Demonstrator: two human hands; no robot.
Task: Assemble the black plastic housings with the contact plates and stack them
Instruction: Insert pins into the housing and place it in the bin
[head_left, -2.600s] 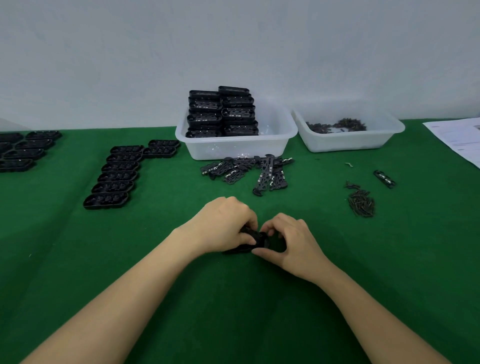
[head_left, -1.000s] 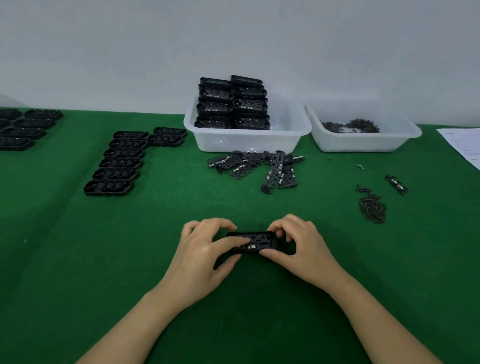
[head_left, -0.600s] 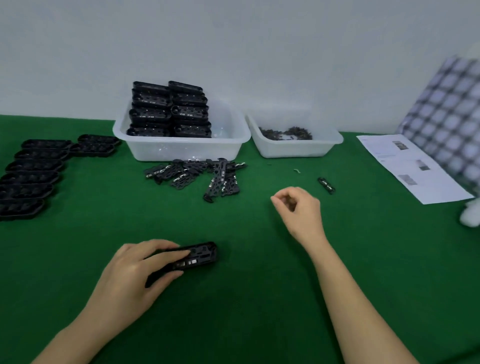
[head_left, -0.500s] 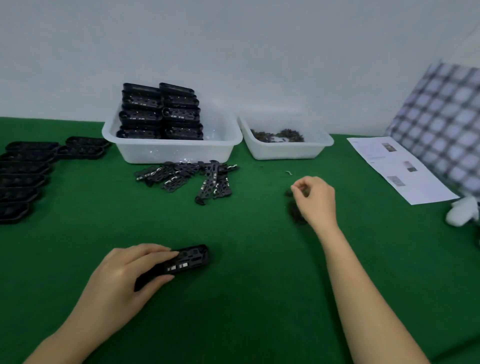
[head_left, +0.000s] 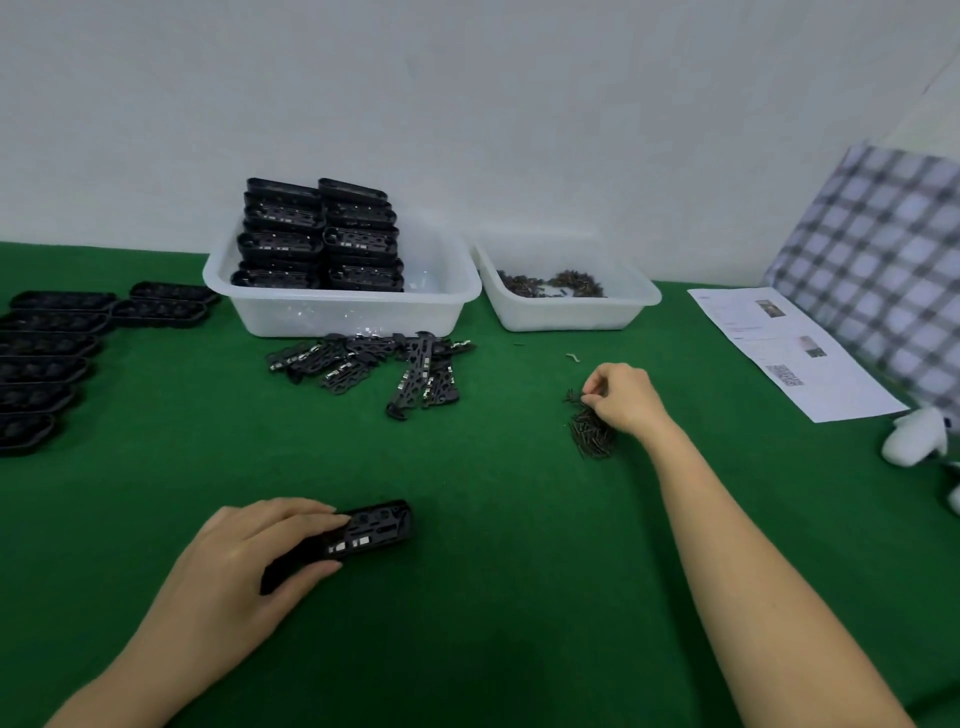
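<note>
My left hand holds a black plastic housing flat on the green table, thumb and fingers curled round its left end; a contact plate with metal tabs sits in it. My right hand is at the top of a small pile of dark screws, fingertips pinching among them. Loose contact plates lie in a heap in front of a white tub stacked with assembled housings. Empty housings lie in rows at the left edge.
A second white tub with small dark parts stands to the right of the first. A printed sheet, a checked cloth and a white object are at the right edge. A single small part lies beyond the screws.
Both hands held the housing a second ago. My right hand let go and moved right to the screw pile; the view swung right. My left hand stays on the housing.
</note>
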